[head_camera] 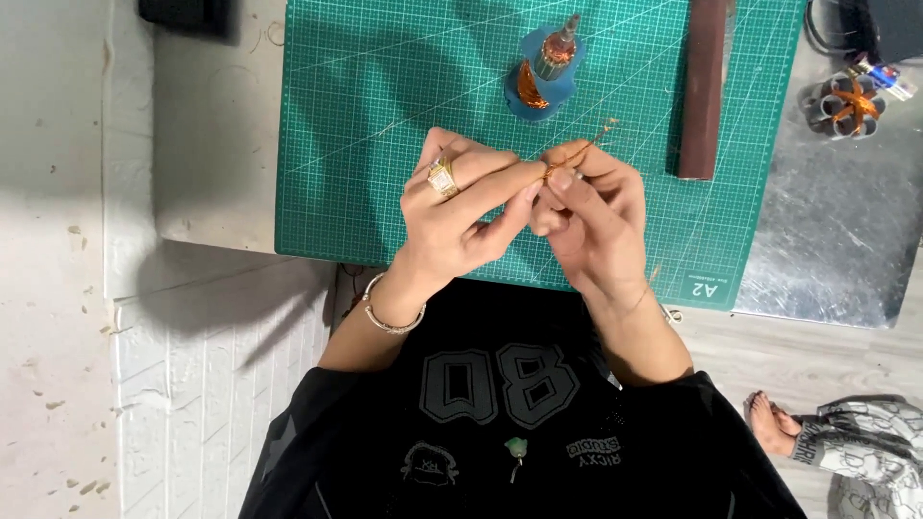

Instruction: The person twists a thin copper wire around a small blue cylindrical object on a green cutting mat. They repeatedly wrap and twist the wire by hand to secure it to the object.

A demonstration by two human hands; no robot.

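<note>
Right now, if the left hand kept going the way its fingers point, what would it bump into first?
The left hand points across toward the right hand, fingertips already meeting it at the copper wire both pinch. So it would likely meet the right hand's fingers first.

Copper wire (577, 152): bare metal, thin, shiny orange. Cutting mat (385, 115): matt green rubbery sheet, scratched. Table top (836, 231): dull brushed metal. Ring (442, 177): glossy gold metal. Bracelet (386, 319): polished silver metal.
</note>
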